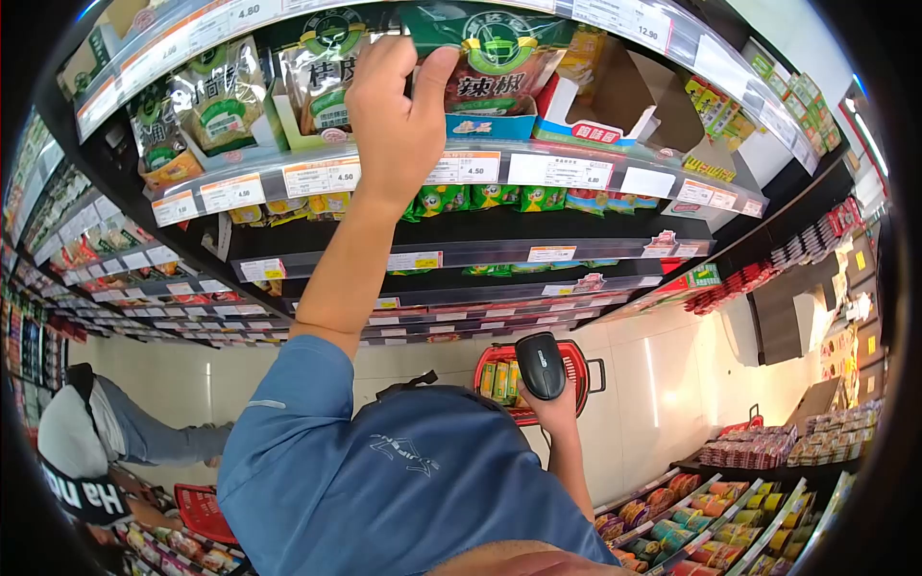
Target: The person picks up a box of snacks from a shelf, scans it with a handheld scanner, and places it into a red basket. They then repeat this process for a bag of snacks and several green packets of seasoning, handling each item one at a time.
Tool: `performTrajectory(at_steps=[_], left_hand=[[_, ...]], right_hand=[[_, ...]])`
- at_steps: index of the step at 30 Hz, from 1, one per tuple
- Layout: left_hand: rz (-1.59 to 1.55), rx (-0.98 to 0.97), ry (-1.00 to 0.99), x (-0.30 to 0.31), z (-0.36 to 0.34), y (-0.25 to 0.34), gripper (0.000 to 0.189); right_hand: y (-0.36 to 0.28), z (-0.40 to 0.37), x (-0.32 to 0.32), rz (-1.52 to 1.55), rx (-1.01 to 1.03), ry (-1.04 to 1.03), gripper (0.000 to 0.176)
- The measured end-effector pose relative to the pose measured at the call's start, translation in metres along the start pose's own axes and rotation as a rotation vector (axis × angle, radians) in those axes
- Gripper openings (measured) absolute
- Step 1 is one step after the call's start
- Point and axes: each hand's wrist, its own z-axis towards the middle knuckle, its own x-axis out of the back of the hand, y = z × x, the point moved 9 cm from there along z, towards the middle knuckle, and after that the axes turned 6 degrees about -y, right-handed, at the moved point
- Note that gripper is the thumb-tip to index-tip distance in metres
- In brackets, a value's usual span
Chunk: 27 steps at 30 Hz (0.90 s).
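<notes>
My left hand (399,115) is raised to an upper shelf, its fingers curled and its thumb over the left edge of a green-topped bag of dried chili (499,67). Part of that edge is hidden behind the hand. Just left of it stands a similar bag of cinnamon bark (322,72), partly covered by my fingers. Down by my waist, my right hand (557,408) is wrapped around a black barcode scanner (541,366). Beneath the scanner, a red shopping basket (578,355) holds several yellow-and-green packs (499,380).
White price labels (557,171) run along the shelf edge. An open cardboard display box (615,106) stands right of the chili bag. Lower shelves carry small green packets (495,196). At lower left is another person (82,432) near a red basket (202,514). Bins of packaged food (682,528) line the lower right.
</notes>
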Motion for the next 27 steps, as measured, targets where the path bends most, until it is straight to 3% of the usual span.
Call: performTrajectory(at_steps=[5, 7, 8, 9, 11, 12, 13, 14, 15, 17, 19, 21, 25, 27], left_hand=[[-0.247, 0.095, 0.095, -0.002, -0.023, 0.002, 0.014], [-0.579, 0.001, 0.373, 0.017, -0.038, 0.012, 0.015], [-0.831, -0.134, 0.4, 0.02, -0.029, 0.014, 0.02], [-1.147, -0.342, 0.124, 0.019, -0.023, 0.008, 0.023], [-1.636, -0.388, -0.42, -0.009, -0.013, 0.005, 0.022], [-1.734, -0.308, -0.55, -0.03, -0.016, 0.015, 0.017], [-1.886, -0.179, -0.462, -0.051, -0.026, 0.019, 0.015], [-2.104, -0.151, -0.538, -0.073, -0.035, 0.026, 0.017], [-2.242, 0.002, -0.499, -0.09, -0.048, 0.032, 0.018], [-2.341, 0.194, -0.505, -0.115, -0.074, 0.037, 0.019], [-2.419, 0.355, -0.385, -0.13, -0.088, 0.05, 0.016], [-2.375, 0.432, -0.373, -0.144, -0.103, 0.064, 0.022], [-2.455, 0.472, -0.497, -0.17, -0.129, 0.093, 0.024], [-2.429, 0.525, -0.516, -0.183, -0.141, 0.102, 0.024]], right_hand=[[-0.008, 0.002, 0.004, -0.014, -0.013, 0.01, 0.029], [-0.007, 0.005, 0.008, -0.036, -0.023, 0.005, 0.029], [-0.005, 0.006, 0.01, 0.003, -0.015, 0.006, 0.029], [-0.003, 0.006, 0.012, 0.043, -0.013, 0.005, 0.029], [-0.015, 0.005, 0.022, 0.078, 0.029, 0.037, 0.029], [-0.014, 0.005, 0.026, 0.076, 0.021, -0.011, 0.035], [-0.02, 0.003, 0.029, 0.183, 0.001, -0.021, 0.041], [-0.024, 0.001, 0.034, 0.146, 0.0, -0.049, 0.048], [-0.039, -0.003, 0.039, 0.15, 0.034, -0.036, 0.05], [-0.058, -0.01, 0.044, 0.284, 0.081, -0.1, 0.059], [-0.069, -0.014, 0.046, 0.332, 0.145, -0.23, 0.07], [-0.091, -0.019, 0.052, 0.075, 0.328, -0.287, 0.07], [-0.091, -0.019, 0.058, 0.416, 0.153, -0.264, 0.071], [-0.09, -0.019, 0.062, 0.42, 0.231, -0.326, 0.069]])
